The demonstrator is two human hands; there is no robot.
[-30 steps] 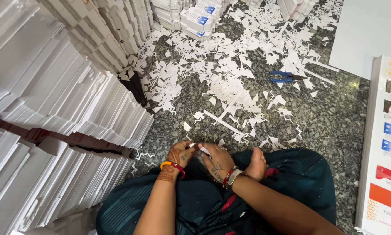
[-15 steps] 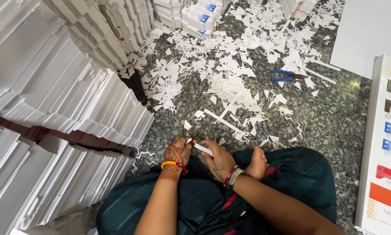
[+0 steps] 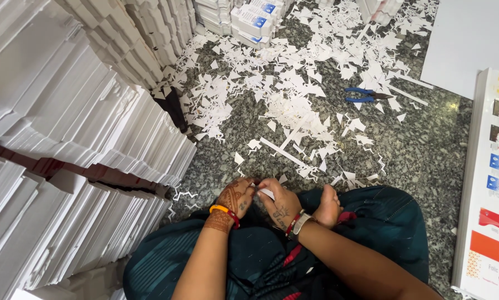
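Seated worker, seen from above. The left hand (image 3: 235, 195) and right hand (image 3: 281, 201) met over the lap, both pinching a small white card piece (image 3: 265, 193); folding appeared underway. Next would call for firm, even creasing. Blue-handled pliers (image 3: 365, 95) lay among paper scraps (image 3: 294, 105).

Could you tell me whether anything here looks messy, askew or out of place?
Yes: white paper scraps litter the speckled stone floor, and blue-handled pliers lie loose among them. Both hands, left hand and right hand, pinch a small white piece.
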